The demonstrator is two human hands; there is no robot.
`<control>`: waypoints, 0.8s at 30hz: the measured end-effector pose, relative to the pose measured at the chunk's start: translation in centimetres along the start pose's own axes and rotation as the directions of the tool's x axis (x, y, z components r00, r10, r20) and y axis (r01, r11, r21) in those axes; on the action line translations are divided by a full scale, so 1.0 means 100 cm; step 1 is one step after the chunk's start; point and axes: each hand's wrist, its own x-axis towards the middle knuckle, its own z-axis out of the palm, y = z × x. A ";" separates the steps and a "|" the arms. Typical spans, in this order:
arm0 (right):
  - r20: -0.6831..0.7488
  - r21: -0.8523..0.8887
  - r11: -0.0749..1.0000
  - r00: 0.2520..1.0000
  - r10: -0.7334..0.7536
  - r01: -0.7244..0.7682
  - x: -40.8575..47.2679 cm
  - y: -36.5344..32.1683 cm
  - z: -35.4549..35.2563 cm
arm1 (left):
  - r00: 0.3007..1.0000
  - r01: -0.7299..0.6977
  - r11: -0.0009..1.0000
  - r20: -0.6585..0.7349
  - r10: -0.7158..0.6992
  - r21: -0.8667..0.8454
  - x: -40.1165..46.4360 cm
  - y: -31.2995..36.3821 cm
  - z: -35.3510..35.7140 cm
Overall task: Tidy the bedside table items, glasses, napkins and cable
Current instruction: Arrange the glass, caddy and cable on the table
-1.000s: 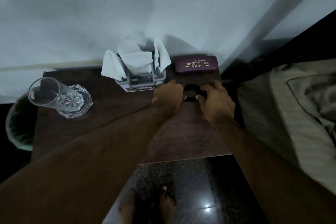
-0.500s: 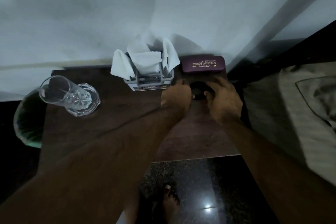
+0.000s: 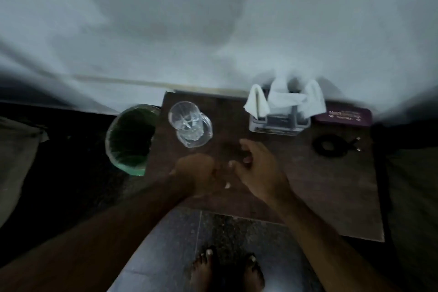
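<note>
On the dark wooden bedside table (image 3: 331, 192) two clear drinking glasses (image 3: 189, 124) stand stacked near the back left corner. A grey holder with white napkins (image 3: 282, 106) sits at the back, a maroon glasses case (image 3: 343, 116) to its right. A coiled black cable (image 3: 330, 147) lies in front of the case. My left hand (image 3: 196, 174) hovers just below the glasses, fingers curled with nothing seen in them. My right hand (image 3: 258, 168) is beside it, fingers apart and empty.
A green bin (image 3: 129, 137) stands on the floor against the table's left side. A pale wall runs behind the table. Bedding lies at the far right. Dark tiled floor and bare feet (image 3: 227, 270) are below the table's front edge.
Both hands have left the coiled cable and moved left across the table toward the glasses. The cable stays in front of the glasses case. The view has swung left.
</note>
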 end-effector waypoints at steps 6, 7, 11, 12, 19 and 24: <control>0.159 0.009 1.000 0.987 -0.018 0.017 0.060 -0.040 0.060 | 0.824 0.294 0.767 -0.254 -0.506 -0.571 0.003 -0.092 0.006; 0.148 0.006 0.999 0.988 -0.045 0.045 0.068 -0.042 0.066 | 0.829 0.268 0.772 -0.270 -0.490 -0.576 0.011 -0.099 0.007; 0.118 -0.037 0.996 0.990 -0.073 0.078 0.089 -0.053 0.076 | 0.872 0.193 0.799 -0.274 -0.406 -0.570 0.036 -0.105 0.008; 0.126 -0.046 0.995 0.989 -0.081 0.088 0.093 -0.056 0.076 | 0.879 0.177 0.802 -0.274 -0.389 -0.571 0.038 -0.104 0.005; 0.118 -0.081 0.991 0.988 -0.097 0.107 0.124 -0.064 0.087 | 0.876 0.093 0.810 -0.339 -0.343 -0.579 0.052 -0.117 -0.017; 0.086 -0.118 0.989 0.993 -0.077 0.087 0.145 -0.072 0.097 | 0.897 0.092 0.829 -0.316 -0.310 -0.551 0.065 -0.133 -0.033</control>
